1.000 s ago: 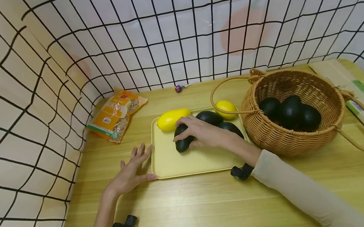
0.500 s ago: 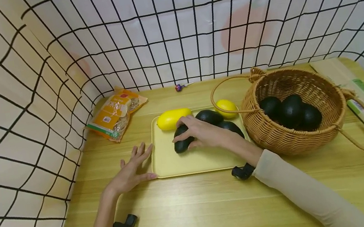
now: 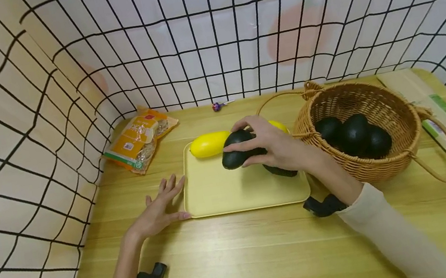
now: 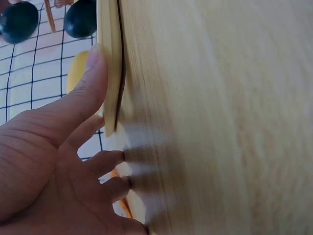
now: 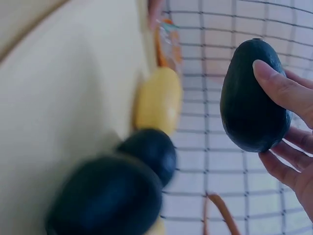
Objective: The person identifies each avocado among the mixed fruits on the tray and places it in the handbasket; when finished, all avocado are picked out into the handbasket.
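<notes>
A dark green avocado (image 3: pixel 235 152) is held above the yellow tray (image 3: pixel 223 197) by my right hand (image 3: pixel 278 145). In the right wrist view, thumb and fingers grip the avocado (image 5: pixel 252 98) around its sides, well apart from the tray surface. Two more avocados lie on the tray, one (image 5: pixel 107 196) in front of the other (image 5: pixel 150 154); the head view shows them mostly covered by the hand. At the tray's left edge my left hand (image 3: pixel 158 212) rests with fingers spread, its thumb (image 4: pixel 90 73) touching the tray's side. A yellow mango-shaped fruit (image 3: pixel 208 145) lies at the tray's back left.
A wicker basket (image 3: pixel 342 173) with several avocados (image 3: pixel 354 135) stands right of the tray, one handle leaning toward it. Behind the right hand a lemon (image 3: pixel 278 125) partly shows. An orange food bag (image 3: pixel 140 140), a lollipop (image 3: pixel 218 106) and a pale packet (image 3: pixel 441 109) lie around; black wire mesh surrounds the table.
My right hand has lifted the avocado off the tray and moved it right and a little back toward the basket. My left hand has stayed at the tray's edge.
</notes>
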`<control>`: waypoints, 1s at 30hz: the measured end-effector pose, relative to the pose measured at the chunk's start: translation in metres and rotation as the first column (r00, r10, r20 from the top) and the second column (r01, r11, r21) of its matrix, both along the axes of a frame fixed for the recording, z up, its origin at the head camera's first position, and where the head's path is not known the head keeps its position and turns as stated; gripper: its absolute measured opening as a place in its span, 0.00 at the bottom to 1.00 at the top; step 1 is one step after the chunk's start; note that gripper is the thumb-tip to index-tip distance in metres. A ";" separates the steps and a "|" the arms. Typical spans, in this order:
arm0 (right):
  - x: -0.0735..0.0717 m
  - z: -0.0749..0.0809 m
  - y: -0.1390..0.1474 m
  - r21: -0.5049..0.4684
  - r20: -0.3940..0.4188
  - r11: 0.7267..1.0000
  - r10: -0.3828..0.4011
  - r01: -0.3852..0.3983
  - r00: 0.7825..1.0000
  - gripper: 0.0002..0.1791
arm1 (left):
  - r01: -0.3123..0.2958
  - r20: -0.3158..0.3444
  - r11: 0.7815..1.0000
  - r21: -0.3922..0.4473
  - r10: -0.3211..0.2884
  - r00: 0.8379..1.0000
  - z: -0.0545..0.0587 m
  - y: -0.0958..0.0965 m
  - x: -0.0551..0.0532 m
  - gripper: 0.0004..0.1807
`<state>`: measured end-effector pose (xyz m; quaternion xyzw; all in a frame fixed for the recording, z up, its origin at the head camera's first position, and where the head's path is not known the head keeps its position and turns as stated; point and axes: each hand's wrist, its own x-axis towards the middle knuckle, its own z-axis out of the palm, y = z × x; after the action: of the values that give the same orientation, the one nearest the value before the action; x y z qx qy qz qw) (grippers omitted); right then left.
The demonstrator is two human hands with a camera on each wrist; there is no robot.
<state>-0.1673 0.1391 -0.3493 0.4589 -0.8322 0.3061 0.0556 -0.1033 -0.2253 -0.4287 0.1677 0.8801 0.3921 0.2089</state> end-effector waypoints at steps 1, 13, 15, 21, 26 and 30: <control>0.001 0.004 0.007 -0.006 -0.019 1.000 -0.009 0.009 1.000 0.27 | -0.001 0.000 1.000 -0.002 0.001 1.000 0.000 0.000 0.000 0.50; 0.019 0.037 0.117 -0.075 -0.149 0.939 -0.342 0.335 0.928 0.36 | -0.001 -0.001 1.000 0.002 0.001 1.000 -0.001 -0.001 0.001 0.50; 0.022 0.034 0.134 -0.077 -0.150 0.914 -0.407 0.399 0.901 0.37 | -0.002 -0.003 1.000 0.002 0.002 1.000 -0.001 -0.001 0.001 0.50; 0.023 0.016 0.168 -0.075 -0.101 0.858 -0.514 0.509 0.852 0.36 | -0.002 -0.008 1.000 -0.010 0.002 1.000 0.000 -0.002 0.001 0.50; 0.021 0.004 0.179 -0.080 -0.076 0.837 -0.546 0.541 0.834 0.35 | -0.001 -0.007 1.000 -0.005 0.001 1.000 0.001 -0.003 0.002 0.50; 0.019 0.000 0.182 -0.094 -0.056 0.823 -0.566 0.560 0.823 0.34 | -0.002 -0.006 1.000 -0.002 0.002 1.000 0.001 -0.003 0.001 0.50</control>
<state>-0.1487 0.3206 -0.3495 0.2028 -0.9157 0.2876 0.1940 -0.1018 -0.2284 -0.4277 0.1679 0.8812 0.3909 0.2062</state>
